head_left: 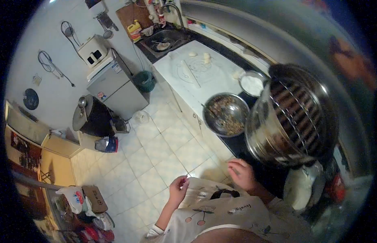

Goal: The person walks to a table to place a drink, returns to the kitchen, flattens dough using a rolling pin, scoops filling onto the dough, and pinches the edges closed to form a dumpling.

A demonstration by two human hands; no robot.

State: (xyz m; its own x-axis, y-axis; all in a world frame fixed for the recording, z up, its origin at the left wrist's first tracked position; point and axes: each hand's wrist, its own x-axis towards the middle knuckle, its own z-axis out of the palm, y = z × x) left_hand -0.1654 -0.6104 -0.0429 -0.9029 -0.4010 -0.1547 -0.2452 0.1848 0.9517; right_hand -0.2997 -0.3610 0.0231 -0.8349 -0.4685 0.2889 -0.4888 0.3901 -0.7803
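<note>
My left hand (179,190) hangs in front of the apron (221,206), its fingers curled together and nothing visible in them. My right hand (241,173) is held beside the dark stove edge with its fingers loosely extended, holding nothing. Beyond it stands a metal bowl (215,121) with a brown chopped filling (230,124). A smaller bowl of white powder (252,86) sits behind that. On the white worktop mat (213,81) lie a rolling pin (190,73) and a few pale dough lumps (206,58). Neither hand touches any of these.
A tall steel steamer pot (269,125) with a rack (298,113) stands at right, beside a pale-filled container (300,188). At the back is a sink (166,40). To the left are a fridge (119,87), a green bin (144,82) and a black barrel-shaped container (95,117) over the tiled floor (148,162).
</note>
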